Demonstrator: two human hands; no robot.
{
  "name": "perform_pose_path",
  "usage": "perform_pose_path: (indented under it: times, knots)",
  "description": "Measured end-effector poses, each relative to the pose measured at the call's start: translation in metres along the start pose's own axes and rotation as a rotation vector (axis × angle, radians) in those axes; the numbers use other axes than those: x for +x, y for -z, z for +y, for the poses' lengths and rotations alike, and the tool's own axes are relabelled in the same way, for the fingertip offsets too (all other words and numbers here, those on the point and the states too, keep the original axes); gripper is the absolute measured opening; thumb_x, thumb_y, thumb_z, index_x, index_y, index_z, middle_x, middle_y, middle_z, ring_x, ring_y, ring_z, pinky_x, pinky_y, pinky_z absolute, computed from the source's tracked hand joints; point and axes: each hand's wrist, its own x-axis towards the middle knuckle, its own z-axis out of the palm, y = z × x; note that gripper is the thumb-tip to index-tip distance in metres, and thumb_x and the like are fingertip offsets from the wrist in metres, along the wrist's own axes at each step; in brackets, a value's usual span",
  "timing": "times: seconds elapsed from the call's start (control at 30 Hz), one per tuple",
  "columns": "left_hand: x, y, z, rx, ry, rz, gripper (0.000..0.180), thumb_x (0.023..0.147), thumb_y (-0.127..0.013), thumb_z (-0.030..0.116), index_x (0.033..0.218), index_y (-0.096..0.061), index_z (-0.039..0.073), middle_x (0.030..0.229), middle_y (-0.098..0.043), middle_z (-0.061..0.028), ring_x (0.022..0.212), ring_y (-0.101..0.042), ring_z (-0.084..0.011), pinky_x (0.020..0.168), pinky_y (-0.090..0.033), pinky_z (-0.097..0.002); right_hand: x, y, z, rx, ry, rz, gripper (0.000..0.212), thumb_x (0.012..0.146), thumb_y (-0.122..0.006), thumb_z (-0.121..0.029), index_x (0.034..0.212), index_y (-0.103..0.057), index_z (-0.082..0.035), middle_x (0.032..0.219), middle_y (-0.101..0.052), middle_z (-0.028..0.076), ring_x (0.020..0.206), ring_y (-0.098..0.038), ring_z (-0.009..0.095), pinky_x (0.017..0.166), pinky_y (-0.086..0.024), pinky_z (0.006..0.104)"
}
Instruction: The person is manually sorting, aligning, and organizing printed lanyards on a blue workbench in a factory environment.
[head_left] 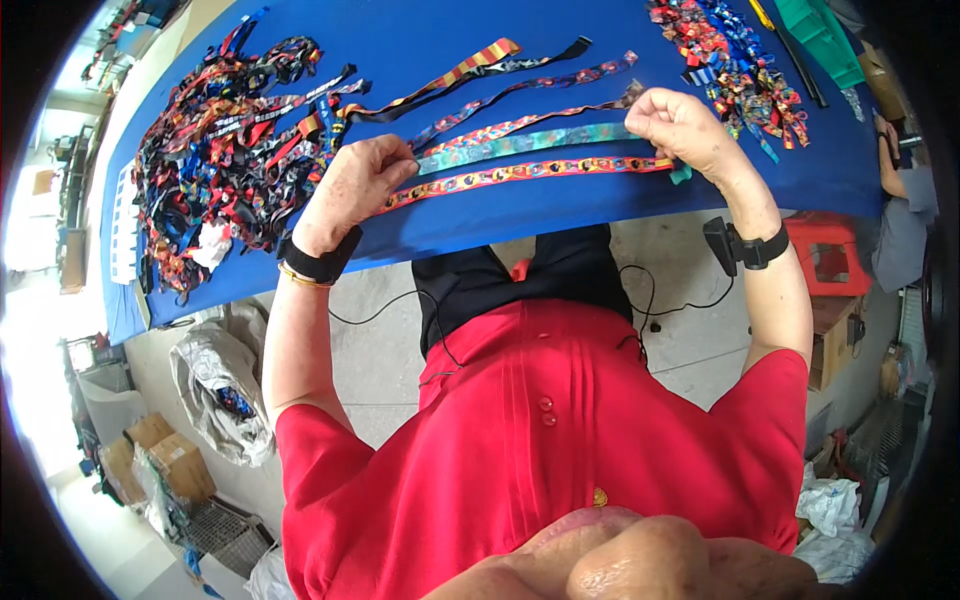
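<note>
My left hand is closed in a pinch at the left end of a teal patterned fabric strap. At the strap's other end, my right hand pinches with thumb and forefinger. The teal strap runs straight between the fingertips. Just nearer to me, a red and yellow patterned strap lies across the blue tabletop, its ends passing by both hands. Farther off are a red printed strap, a dark blue and red strap and a yellow and red striped strap.
A big tangled heap of straps covers the left of the blue table. Smaller bundles lie at the far right beside a green tray. Below are a red stool, a white sack and cables. Another person's arm shows at right.
</note>
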Motion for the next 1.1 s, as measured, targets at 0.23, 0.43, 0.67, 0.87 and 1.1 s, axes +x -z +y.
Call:
perform_pose_path:
  times: [0.23,0.43,0.67,0.87,1.1]
  knots:
    - [-0.022,-0.002,-0.040,0.095,0.007,0.082,0.015,0.086,-0.071,0.015,0.088,-0.072,0.000,0.083,-0.067,-0.0175,0.078,-0.068,-0.0325,0.070,-0.052,-0.0412,0.012,-0.012,0.023,-0.211,-0.007,0.076,0.012,0.093,-0.071,-0.017,0.093,-0.067,-0.006,0.072,-0.058,-0.007,0.062,-0.049,0.002,0.054,-0.039,0.0222]
    - [-0.026,-0.004,-0.046,0.078,0.066,0.055,0.015,0.084,-0.072,0.014,0.087,-0.069,-0.001,0.084,-0.066,-0.0180,0.079,-0.067,-0.0331,0.070,-0.052,-0.0414,0.017,-0.011,0.022,-0.247,-0.035,0.074,0.013,0.092,-0.073,-0.019,0.093,-0.069,-0.006,0.073,-0.060,-0.006,0.064,-0.051,0.003,0.056,-0.041,0.0232]
    - [-0.035,0.014,-0.053,-0.001,0.167,0.048,0.009,0.086,-0.067,0.008,0.092,-0.067,0.000,0.071,-0.068,-0.0124,0.065,-0.069,-0.0208,0.062,-0.052,-0.0352,0.011,0.010,0.035,-0.240,-0.080,0.058,0.011,0.094,-0.070,-0.018,0.092,-0.066,-0.007,0.074,-0.058,-0.006,0.063,-0.049,0.003,0.055,-0.041,0.0216]
    - [-0.040,0.009,-0.062,-0.035,0.260,0.099,0.010,0.084,-0.067,0.007,0.092,-0.068,0.001,0.073,-0.069,-0.0143,0.067,-0.070,-0.0249,0.064,-0.053,-0.0364,0.003,0.013,0.036,-0.363,-0.094,0.114,0.010,0.090,-0.070,-0.012,0.092,-0.067,-0.003,0.078,-0.065,-0.001,0.071,-0.058,0.007,0.064,-0.048,0.0270]
    - [-0.042,0.025,-0.062,0.090,0.243,0.153,0.015,0.081,-0.071,0.010,0.091,-0.067,-0.001,0.076,-0.069,-0.0185,0.073,-0.070,-0.0347,0.068,-0.054,-0.0412,-0.002,0.011,0.021,-0.730,0.013,0.331,0.018,0.088,-0.073,-0.018,0.095,-0.065,-0.004,0.082,-0.068,0.009,0.076,-0.066,0.020,0.071,-0.052,0.0337]
